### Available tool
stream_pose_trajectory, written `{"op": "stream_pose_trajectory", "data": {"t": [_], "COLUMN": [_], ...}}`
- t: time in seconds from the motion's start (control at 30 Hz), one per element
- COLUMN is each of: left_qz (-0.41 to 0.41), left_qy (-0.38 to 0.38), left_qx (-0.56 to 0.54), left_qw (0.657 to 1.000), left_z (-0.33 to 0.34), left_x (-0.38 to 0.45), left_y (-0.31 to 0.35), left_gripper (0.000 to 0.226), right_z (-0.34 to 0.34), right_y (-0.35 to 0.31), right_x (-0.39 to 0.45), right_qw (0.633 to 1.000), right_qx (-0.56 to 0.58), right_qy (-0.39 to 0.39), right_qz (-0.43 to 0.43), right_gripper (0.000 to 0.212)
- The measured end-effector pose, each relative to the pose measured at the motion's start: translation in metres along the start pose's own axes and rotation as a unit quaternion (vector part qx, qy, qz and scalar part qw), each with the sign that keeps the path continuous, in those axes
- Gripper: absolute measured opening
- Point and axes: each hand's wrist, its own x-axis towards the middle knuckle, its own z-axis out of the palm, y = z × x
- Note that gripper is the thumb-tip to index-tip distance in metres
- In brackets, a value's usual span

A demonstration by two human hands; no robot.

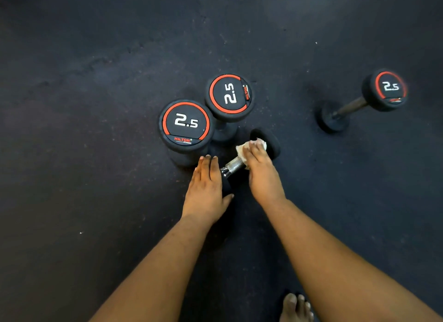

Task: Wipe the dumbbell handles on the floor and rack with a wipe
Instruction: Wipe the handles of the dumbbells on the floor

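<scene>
Dim in here, with soft light from above; the dark floor (96, 82) swallows most of it and fades to near black at the corners. A bright glint sits on the chrome handle (233, 164). Shadows are faint and diffuse. The far-right dumbbell (386, 89) looks stretched and slightly smeared.

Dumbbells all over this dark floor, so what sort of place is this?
Most likely a gym. Several rubber-ended dumbbells marked 2.5 stand on a dark rubber-like floor, and the right hand rubs a wipe along one chrome handle.
</scene>
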Motion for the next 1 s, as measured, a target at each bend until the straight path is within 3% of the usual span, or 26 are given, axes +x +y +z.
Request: {"op": "stream_pose_trajectory", "data": {"t": [0.07, 0.23, 0.43, 0.5, 0.63, 0.73, 0.8, 0.83, 0.87, 0.9, 0.93, 1.0], "left_qz": [0.000, 0.000, -0.003, -0.005, 0.004, 0.006, 0.003, 0.003, 0.003, 0.004, 0.004, 0.007], "left_qy": [0.001, 0.000, -0.004, -0.010, -0.004, 0.000, 0.010, 0.009, 0.006, 0.006, 0.009, 0.017], "left_qx": [0.001, -0.007, -0.006, -0.001, 0.005, -0.002, -0.004, -0.005, -0.003, 0.002, 0.009, 0.023], "left_qw": [1.000, 1.000, 1.000, 1.000, 1.000, 1.000, 1.000, 1.000, 1.000, 1.000, 1.000, 1.000], "left_z": [-0.001, -0.002, -0.003, -0.004, -0.003, 0.001, 0.002, 0.002, 0.003, 0.003, 0.004, 0.007], "left_x": [0.000, -0.001, 0.000, 0.001, -0.002, -0.004, -0.003, -0.001, -0.001, 0.000, 0.000, -0.001], "left_y": [0.000, 0.000, 0.001, 0.000, 0.001, 0.002, 0.001, 0.001, 0.000, 0.000, 0.000, -0.001], "left_gripper": [0.111, 0.110, 0.111, 0.110, 0.107, 0.105, 0.105, 0.106, 0.107, 0.108, 0.109, 0.108], "right_z": [0.001, -0.006, -0.005, -0.003, -0.001, -0.001, 0.004, 0.008, 0.013, 0.016, 0.018, 0.017], "right_y": [-0.012, -0.012, -0.002, -0.010, -0.019, -0.018, -0.015, -0.015, -0.019, -0.026, -0.038, -0.060], "right_x": [-0.005, -0.014, 0.008, 0.009, -0.005, -0.029, -0.044, -0.050, -0.052, -0.049, -0.042, -0.022], "right_qw": [1.000, 0.984, 0.996, 0.997, 0.987, 0.987, 0.991, 0.988, 0.967, 0.912, 0.815, 0.599], "right_qx": [0.013, -0.006, -0.078, -0.060, -0.046, 0.014, 0.085, 0.146, 0.223, 0.318, 0.437, 0.640], "right_qy": [0.003, -0.016, 0.024, 0.009, -0.019, -0.027, 0.000, 0.036, 0.088, 0.147, 0.192, 0.210], "right_qz": [-0.022, -0.175, -0.024, -0.040, -0.151, -0.159, -0.101, -0.022, 0.087, 0.213, 0.329, 0.433], "right_gripper": [0.054, 0.052, 0.048, 0.047, 0.051, 0.056, 0.051, 0.047, 0.042, 0.035, 0.029, 0.023]}}
